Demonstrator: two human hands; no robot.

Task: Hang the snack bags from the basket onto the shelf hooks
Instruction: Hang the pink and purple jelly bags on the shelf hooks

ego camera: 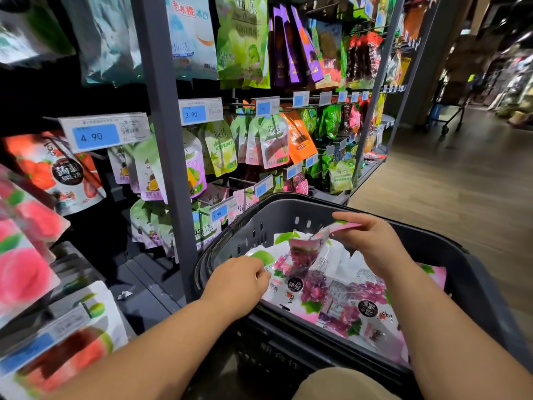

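Pink grape-print snack bag point(305, 255) is raised by its top edge, pinched by the right hand point(372, 243), probably to free it from the pile point(346, 293) in the basket point(259, 229). At 8 o'clock, the left hand point(239, 278) curls onto the pile, likely steadying it; a pinch cannot be confirmed. Shelf hooks point(239, 180) lie at 11 o'clock.

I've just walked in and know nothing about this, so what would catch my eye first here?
The right hand pinches a pink snack bag by its top over the dark basket in the lower middle, with the left hand at the bags lying inside. To the left, bright pouches hang in rows on the shelf behind blue price tags.
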